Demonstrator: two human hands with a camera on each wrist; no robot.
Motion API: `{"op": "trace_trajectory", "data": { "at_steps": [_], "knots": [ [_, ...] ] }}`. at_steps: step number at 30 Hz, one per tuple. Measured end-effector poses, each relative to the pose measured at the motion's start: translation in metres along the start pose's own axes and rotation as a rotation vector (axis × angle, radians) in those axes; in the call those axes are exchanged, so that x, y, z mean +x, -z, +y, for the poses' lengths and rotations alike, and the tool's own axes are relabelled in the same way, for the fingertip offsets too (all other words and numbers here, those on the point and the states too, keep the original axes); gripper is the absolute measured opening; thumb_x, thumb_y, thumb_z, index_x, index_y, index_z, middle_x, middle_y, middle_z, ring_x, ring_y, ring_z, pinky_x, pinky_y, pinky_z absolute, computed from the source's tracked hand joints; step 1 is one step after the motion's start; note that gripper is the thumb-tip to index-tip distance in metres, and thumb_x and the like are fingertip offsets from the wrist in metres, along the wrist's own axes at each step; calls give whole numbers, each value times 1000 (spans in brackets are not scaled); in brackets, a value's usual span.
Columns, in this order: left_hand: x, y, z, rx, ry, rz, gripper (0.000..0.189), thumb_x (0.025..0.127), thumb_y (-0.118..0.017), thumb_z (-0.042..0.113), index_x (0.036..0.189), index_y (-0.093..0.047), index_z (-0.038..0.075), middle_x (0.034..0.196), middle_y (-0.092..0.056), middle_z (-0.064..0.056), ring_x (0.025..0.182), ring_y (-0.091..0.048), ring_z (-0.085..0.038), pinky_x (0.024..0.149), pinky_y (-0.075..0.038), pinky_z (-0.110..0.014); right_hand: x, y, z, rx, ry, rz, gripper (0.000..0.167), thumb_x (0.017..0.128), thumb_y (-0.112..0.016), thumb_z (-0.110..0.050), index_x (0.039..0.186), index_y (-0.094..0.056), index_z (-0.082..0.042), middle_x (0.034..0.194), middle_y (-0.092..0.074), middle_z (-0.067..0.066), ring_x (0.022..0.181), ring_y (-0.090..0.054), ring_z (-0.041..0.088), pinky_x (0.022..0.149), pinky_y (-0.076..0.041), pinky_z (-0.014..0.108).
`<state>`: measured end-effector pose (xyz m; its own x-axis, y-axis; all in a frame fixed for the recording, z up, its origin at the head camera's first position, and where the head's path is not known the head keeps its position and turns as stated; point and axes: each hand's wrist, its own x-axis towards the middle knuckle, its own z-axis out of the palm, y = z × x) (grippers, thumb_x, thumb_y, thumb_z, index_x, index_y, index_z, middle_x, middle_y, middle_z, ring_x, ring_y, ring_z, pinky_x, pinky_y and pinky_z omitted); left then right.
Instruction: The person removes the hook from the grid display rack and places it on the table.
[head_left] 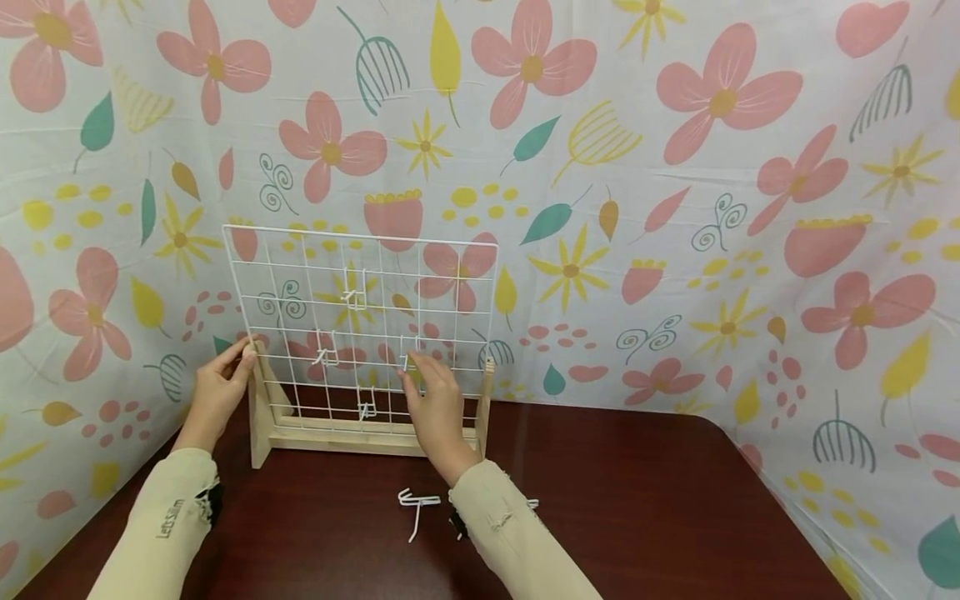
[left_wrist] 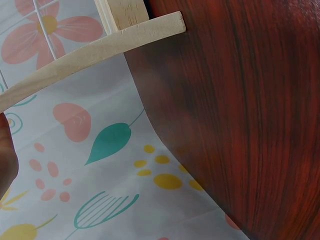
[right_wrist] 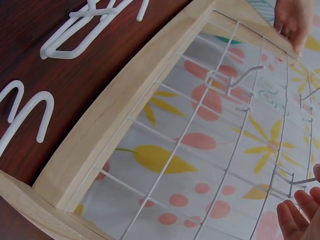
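Note:
A white wire grid [head_left: 360, 235] stands upright in a wooden stand [head_left: 345, 444]. My left hand [head_left: 217, 387] pinches the top of the stand's left post; in the left wrist view only part of this hand [left_wrist: 7, 155] shows beside the curved wooden post [left_wrist: 100, 52]. Toward the grid's right side, my right hand [head_left: 438, 408] pinches the prong of a white wire hook [right_wrist: 291, 185] hanging on the mesh, its thumb and fingers around the prong's tip. Other hooks hang on the grid: an upper one [head_left: 354, 297], a left one [head_left: 325, 357] and a low one [head_left: 366, 410].
On the dark red-brown table [head_left: 637, 500], a loose white hook [head_left: 418, 502] lies in front of the stand. Another hook [head_left: 532, 503] is mostly hidden by the right sleeve. A flower-patterned cloth [head_left: 675, 192] hangs behind and at both sides.

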<state>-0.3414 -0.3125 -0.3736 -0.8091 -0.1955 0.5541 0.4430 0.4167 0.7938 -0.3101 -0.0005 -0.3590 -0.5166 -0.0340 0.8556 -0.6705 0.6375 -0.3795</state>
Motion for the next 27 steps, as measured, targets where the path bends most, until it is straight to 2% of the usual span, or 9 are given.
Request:
{"op": "trace_trajectory", "data": {
  "at_steps": [8,14,21,27],
  "knots": [
    [-1,1,7,16,25,-5,51,101,-50,27,141,-44,-4,139,-44,-27,111,-46,9,83,-39,-3,4,0,1,19,88,44,18,88,-71,-7,105,-74,-5,105,-70,9,97,-65,21,85,-53,28],
    [-2,1,7,3,5,-8,50,101,-51,26,140,-45,-4,140,-46,-22,113,-46,7,85,-40,-3,5,0,2,15,116,56,16,84,-74,-5,100,-75,-2,101,-72,9,93,-67,21,82,-54,27],
    [-2,0,5,15,20,1,49,100,-51,25,140,-45,-4,140,-46,-20,114,-46,7,84,-40,-3,8,1,2,30,130,43,17,85,-73,-6,102,-75,-3,102,-72,9,93,-68,21,82,-53,25],
    [0,0,4,21,15,27,45,100,-52,19,138,-48,-4,136,-46,-28,115,-46,6,84,-39,-3,11,2,1,67,143,37,18,85,-72,-5,103,-75,-2,104,-71,10,95,-67,22,84,-53,26]
  ]
}}
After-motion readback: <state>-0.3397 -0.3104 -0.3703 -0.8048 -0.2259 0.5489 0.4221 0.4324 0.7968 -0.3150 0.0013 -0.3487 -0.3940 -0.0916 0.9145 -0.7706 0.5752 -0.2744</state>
